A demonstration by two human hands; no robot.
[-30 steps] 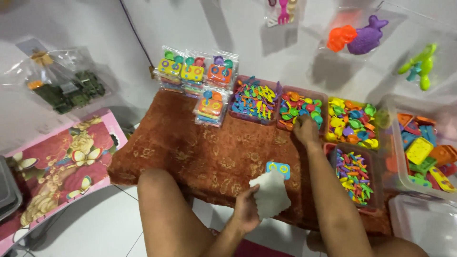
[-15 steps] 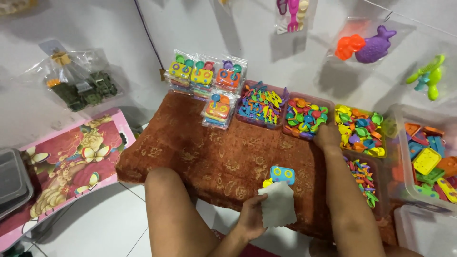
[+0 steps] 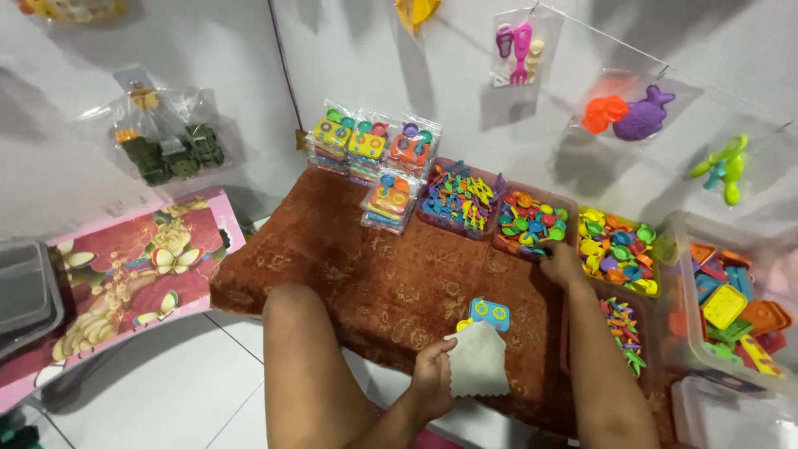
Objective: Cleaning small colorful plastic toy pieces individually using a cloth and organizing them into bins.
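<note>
Near: left hand (image 3: 432, 378) pinching clear bag (image 3: 480, 359), blue toy piece (image 3: 490, 313) just beyond. Farther right: right hand (image 3: 562, 262) reaching into tray of round pieces (image 3: 532, 224), grip unclear. Far: 4 packed bags (image 3: 374, 150) finished; trays full, plenty left.

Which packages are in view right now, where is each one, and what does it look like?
Clear toy packs: stacked at the rug's far edge, flat, yellow, orange and blue pieces.
Clear bag of green vehicles: hung on the wall, left.
Clear cutlery pack: on the wall, top, pink and cream.
Clear bag of orange and purple moulds: on the wall, right.
Small clear bag: in the left hand, near a blue toy piece.
</note>
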